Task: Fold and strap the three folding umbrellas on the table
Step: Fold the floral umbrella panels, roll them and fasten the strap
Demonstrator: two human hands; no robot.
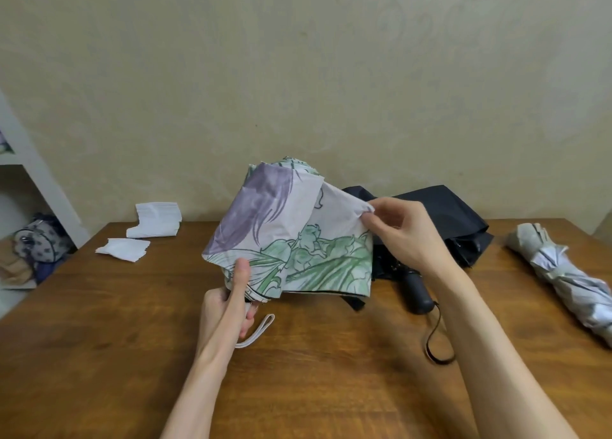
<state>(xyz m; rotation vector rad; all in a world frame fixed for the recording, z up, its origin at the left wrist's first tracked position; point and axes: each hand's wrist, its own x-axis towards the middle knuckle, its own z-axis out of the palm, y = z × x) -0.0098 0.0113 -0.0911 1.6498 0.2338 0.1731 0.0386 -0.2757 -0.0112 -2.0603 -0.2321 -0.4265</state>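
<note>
Nearest, the left hand [228, 309] is closed around the handle end of the floral umbrella [291, 236], thumb pressed up against the lower edge of the canopy; the umbrella's pale wrist loop [256, 331] hangs out just below that hand, over the bench [298, 389]. The umbrella is held up off the bench, tip pointing away, its cloth loose and billowed.

A little farther out, the right hand [400, 236] pinches one corner of the canopy between thumb and fingers and draws the panel out to the right, so the cloth is stretched between the two hands. This looks like the pleating step: panels are being pulled flat one by one before the canopy is wrapped round the shaft. The closing strap cannot be made out among the folds.

Just under and behind the right wrist lies the black umbrella [443, 226], canopy slack and unstrapped, its dark handle [418, 293] and cord loop [437, 336] pointing back toward the person. Well off to the right of the right hand lies the grey umbrella [563, 273], twisted into a rough bundle; whether it is strapped cannot be told.

Beyond the left hand, toward the wall, sit some white papers [139, 233].

Next, I judge, the remaining panels need smoothing in one direction, then the left hand must keep the shaft steady while the right rolls the cloth tight and finds the strap.
</note>
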